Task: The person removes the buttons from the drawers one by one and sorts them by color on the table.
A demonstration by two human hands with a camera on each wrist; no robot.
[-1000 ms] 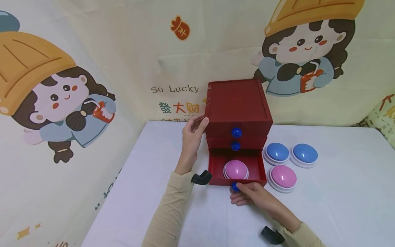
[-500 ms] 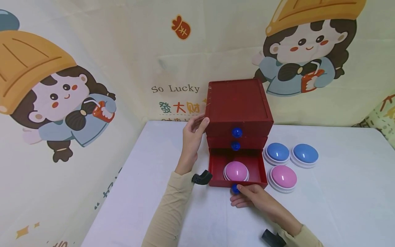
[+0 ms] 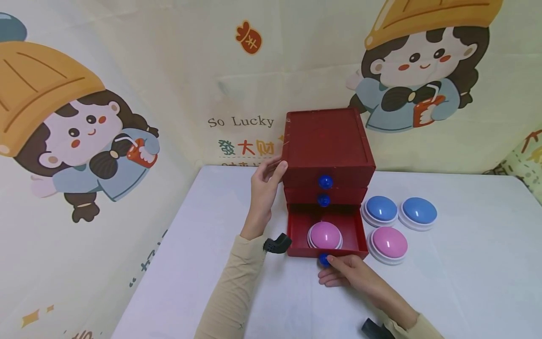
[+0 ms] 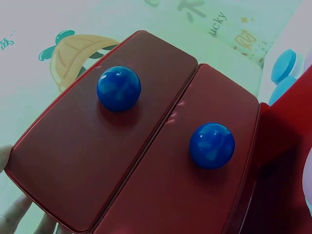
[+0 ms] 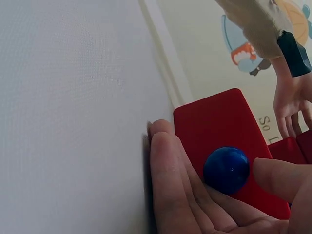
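Note:
A small red drawer cabinet (image 3: 328,139) stands on the table in the head view. Its bottom drawer (image 3: 293,230) is pulled out, with a pink dome-topped push button (image 3: 325,234) on a white base lying inside. My right hand (image 3: 353,273) holds the blue round knob (image 5: 226,169) of that drawer between thumb and index finger; the other fingers extend below it near the tabletop. Against the cabinet's left side rests my left hand (image 3: 263,195), its fingers mostly straight. The left wrist view shows the upper drawer (image 4: 83,141) and middle drawer (image 4: 195,190) closed.
Right of the cabinet sit two blue push buttons, the nearer one (image 3: 381,208) beside the farther one (image 3: 419,210), and another pink button (image 3: 387,242). A white cloth covers the table (image 3: 474,263). Behind hangs a printed cartoon backdrop (image 3: 178,70).
The bottom drawer came slightly farther toward me with my right hand on its knob, then stayed nearly still. My right hand shifted a little to the right. The left hand stayed in place.

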